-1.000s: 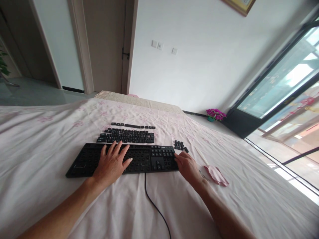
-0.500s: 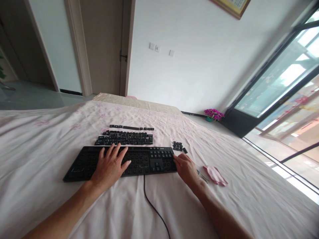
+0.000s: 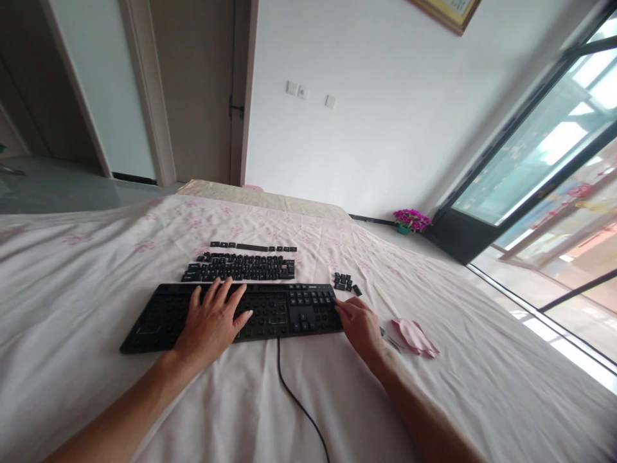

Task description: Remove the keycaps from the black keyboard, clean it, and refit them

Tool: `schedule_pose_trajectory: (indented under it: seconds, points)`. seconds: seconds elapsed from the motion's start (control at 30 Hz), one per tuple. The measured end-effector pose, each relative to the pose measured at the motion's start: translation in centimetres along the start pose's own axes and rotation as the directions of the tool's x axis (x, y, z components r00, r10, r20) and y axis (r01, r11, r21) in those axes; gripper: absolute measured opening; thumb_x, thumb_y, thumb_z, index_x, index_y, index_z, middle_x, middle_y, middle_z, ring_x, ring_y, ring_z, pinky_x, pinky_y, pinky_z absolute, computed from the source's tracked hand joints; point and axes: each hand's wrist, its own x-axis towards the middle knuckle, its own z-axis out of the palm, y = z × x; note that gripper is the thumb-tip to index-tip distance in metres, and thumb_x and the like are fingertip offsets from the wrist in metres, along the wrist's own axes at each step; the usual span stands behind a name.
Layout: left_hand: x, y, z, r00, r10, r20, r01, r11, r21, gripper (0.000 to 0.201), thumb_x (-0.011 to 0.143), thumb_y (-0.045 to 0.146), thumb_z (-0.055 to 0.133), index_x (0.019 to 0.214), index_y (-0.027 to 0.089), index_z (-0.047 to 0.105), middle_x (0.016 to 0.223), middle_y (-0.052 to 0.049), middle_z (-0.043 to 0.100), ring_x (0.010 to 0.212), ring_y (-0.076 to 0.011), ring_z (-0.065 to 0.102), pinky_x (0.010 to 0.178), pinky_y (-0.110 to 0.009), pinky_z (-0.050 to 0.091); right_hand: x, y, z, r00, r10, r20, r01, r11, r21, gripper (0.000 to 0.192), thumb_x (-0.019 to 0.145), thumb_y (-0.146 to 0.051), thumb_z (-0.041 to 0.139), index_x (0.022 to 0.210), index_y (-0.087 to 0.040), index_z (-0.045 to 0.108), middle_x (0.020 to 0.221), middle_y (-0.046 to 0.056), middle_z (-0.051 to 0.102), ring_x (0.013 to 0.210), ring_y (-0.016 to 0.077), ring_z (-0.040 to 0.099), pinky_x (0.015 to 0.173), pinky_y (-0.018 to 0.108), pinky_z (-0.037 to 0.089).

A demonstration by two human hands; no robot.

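A black keyboard lies on the bedsheet, many of its key positions bare of caps; caps sit on part of its right section. My left hand rests on the keyboard's left half, fingers spread. At the right end, by the number pad, my right hand has thumb and fingers pinched together; whatever is between them is hidden. Behind the keyboard lie a block of loose keycaps and a row of keycaps with a long space bar. A smaller group of keycaps sits beyond my right hand.
A pink cloth lies right of my right hand, beside a thin metal tool partly hidden by that hand. The keyboard cable runs toward me over the rumpled bedsheet. Purple flowers stand beyond the bed.
The view has shifted very slightly. Both hands keep their places on the keyboard, and the loose keycaps lie as before.
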Motion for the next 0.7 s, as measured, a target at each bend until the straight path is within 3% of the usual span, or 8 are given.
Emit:
schedule_pose_trajectory:
  seconds: [0.17,0.4,0.7]
  points:
    - [0.0,0.0,0.01,1.0,0.002,0.003,-0.002,1.0,0.019,0.051,0.09,0.047,0.047,0.135,0.023,0.052,0.143,-0.015,0.047,0.133,-0.0363,0.038,0.107,-0.058,0.023,-0.33,0.3,0.04,0.998,0.043,-0.034,-0.041,0.997,0.064,0.028,0.091,-0.032,0.049,0.1,-0.023,0.075,0.083,0.005,0.067,0.076,0.0177,0.063,0.07,0.028,0.046]
    - [0.02,-0.01,0.05,1.0,0.001,0.007,-0.001,0.999,0.035,0.051,0.09,0.048,0.047,0.135,0.023,0.052,0.144,-0.015,0.047,0.134,-0.0357,0.037,0.108,-0.057,0.023,0.42,0.64,0.21,0.979,0.202,-0.035,-0.196,0.971,0.137,0.029,0.086,-0.037,0.053,0.095,-0.023,0.077,0.081,0.003,0.07,0.073,0.0172,0.065,0.068,0.027,0.045]
    - [0.01,0.0,0.01,1.0,-0.011,0.004,0.011,1.0,0.017,0.051,0.09,0.048,0.047,0.134,0.024,0.052,0.144,-0.014,0.046,0.135,-0.0348,0.037,0.109,-0.056,0.022,0.16,0.85,0.59,0.98,0.195,-0.049,-0.183,0.966,0.183,0.028,0.086,-0.037,0.054,0.095,-0.023,0.077,0.081,0.003,0.071,0.073,0.0177,0.065,0.069,0.027,0.045]
